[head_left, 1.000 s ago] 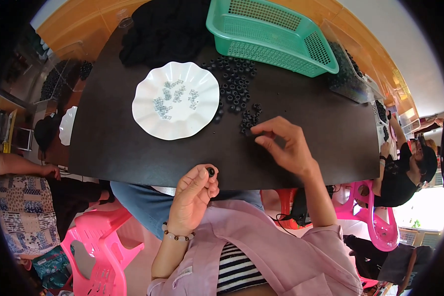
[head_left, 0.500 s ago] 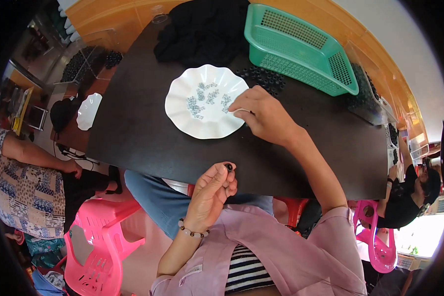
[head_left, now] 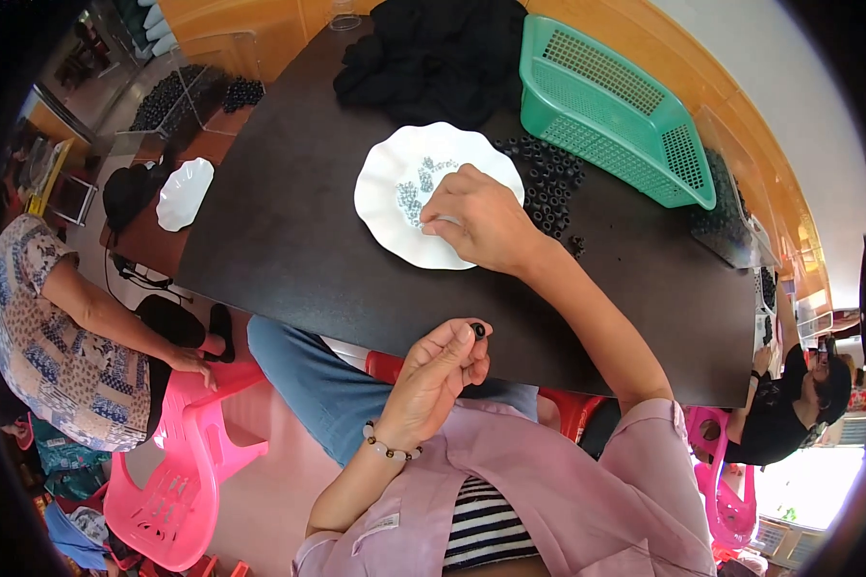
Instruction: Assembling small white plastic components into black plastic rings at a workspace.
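My left hand (head_left: 438,373) is held in front of the table edge, thumb and fingertips pinching a small black ring-shaped piece (head_left: 478,330). My right hand (head_left: 479,219) reaches over a white plate (head_left: 377,188) with a wavy rim. Its thumb and forefinger are pressed together at the small clear beads (head_left: 409,200) on the plate; whatever lies between them is too small to make out. The hand covers the plate's right part and any beads under it. Just right of the plate, many black ring pieces (head_left: 553,178) lie loose on the dark table (head_left: 289,212).
A green basket (head_left: 597,154) stands at the back right, beside a clear bin (head_left: 726,226) of black pieces. Black cloth (head_left: 423,72) lies behind the plate. At left, a person (head_left: 77,327) leans by a pink chair (head_left: 178,490); another person (head_left: 799,404) sits at far right.
My right hand has shifted left, deeper over the plate, covering more beads. My left hand still pinches the black ring piece. At left, the person's hand has come down beside the pink chair.
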`<state>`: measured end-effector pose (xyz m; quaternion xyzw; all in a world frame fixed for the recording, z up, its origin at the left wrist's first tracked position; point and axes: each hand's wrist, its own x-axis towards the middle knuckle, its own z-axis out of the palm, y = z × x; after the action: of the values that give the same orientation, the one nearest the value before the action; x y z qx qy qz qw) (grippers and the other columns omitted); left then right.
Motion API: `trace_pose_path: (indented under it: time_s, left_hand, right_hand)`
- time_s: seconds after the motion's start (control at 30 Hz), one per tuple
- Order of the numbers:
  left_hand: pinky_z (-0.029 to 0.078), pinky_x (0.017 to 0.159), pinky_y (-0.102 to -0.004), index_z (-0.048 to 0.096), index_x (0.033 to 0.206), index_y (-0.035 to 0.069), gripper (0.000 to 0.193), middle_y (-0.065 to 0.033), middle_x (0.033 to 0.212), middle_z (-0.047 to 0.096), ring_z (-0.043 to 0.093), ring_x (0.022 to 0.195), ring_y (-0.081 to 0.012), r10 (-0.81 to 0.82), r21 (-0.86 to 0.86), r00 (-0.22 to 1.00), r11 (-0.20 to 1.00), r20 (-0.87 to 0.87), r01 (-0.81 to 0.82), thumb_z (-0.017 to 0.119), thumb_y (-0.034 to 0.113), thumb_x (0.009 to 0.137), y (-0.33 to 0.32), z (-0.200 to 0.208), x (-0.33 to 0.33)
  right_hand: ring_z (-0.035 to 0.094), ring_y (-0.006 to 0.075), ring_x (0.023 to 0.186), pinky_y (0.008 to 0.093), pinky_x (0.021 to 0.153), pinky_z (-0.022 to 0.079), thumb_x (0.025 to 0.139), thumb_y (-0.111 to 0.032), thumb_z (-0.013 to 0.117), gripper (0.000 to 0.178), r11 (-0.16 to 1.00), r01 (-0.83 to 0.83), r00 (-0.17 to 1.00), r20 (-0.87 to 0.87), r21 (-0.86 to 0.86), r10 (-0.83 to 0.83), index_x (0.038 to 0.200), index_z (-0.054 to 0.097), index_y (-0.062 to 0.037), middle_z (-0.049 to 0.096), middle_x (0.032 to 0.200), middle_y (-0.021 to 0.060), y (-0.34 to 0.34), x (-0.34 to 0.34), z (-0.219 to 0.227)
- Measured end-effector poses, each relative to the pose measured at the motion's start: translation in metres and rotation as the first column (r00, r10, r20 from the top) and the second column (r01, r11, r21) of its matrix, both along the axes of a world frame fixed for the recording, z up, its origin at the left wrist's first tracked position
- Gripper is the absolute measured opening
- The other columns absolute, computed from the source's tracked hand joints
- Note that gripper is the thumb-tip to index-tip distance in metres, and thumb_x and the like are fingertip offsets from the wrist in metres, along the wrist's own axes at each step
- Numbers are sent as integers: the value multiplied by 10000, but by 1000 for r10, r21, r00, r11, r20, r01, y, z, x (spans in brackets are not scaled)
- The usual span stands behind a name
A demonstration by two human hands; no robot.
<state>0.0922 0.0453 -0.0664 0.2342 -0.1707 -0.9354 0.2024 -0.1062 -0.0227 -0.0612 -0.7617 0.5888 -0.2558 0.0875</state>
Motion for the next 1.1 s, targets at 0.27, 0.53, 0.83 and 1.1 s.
trace_pose_path:
  time_s: [0.27,0.53,0.83,1.1]
  left_hand:
    - [430,671,-226,592,1095,35,295,19,834,550,525,736,-90,-6,-6,999,1000,-32,6,553,299,970,-4,2,6]
    - [452,675,-223,620,1094,41,270,5,856,608,560,749,-86,14,-8,999,1000,37,-13,608,261,938,-5,19,4]
    - [487,673,-215,647,1103,19,267,-42,881,689,626,757,-97,-10,-138,994,990,111,25,652,201,908,7,17,-1]
    - [511,682,-227,642,1106,-16,278,-82,889,693,649,752,-123,-3,-259,987,965,161,45,658,174,904,11,0,5]
  right_hand:
    - [574,250,821,345,737,459,760,-76,697,67,1000,14,994,110,-23,-11,821,674,-60,644,828,55,14,-5,24]
    - [574,211,824,325,722,447,740,-48,735,94,947,-163,888,460,276,19,819,684,-52,638,830,46,80,-11,93]
    - [551,228,784,338,681,439,729,-74,737,96,933,-174,939,339,314,61,797,670,-74,608,791,36,109,-9,96]
    - [561,235,746,333,664,452,719,-65,729,141,957,-83,960,279,279,2,801,615,-65,585,764,36,117,4,81]
